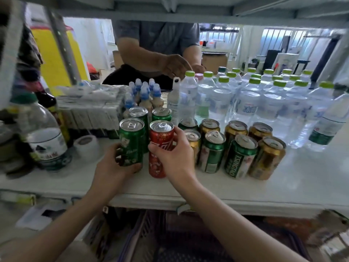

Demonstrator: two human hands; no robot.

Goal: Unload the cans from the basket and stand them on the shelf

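Left hand (115,163) is wrapped around a slim green aluminium can (131,142), right hand (174,152) around a slim red one (161,148). Thin walls probably dent easily, so mid-body grips look smart.

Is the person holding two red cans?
No, the left hand holds a green can and the right hand holds a red can.

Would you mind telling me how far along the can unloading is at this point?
Well along: about ten cans already stand upright on the shelf. In hand, the left hand has a grip on a green can and the right hand on a red can, both upright at the shelf. The basket below is too dark to tell what remains.
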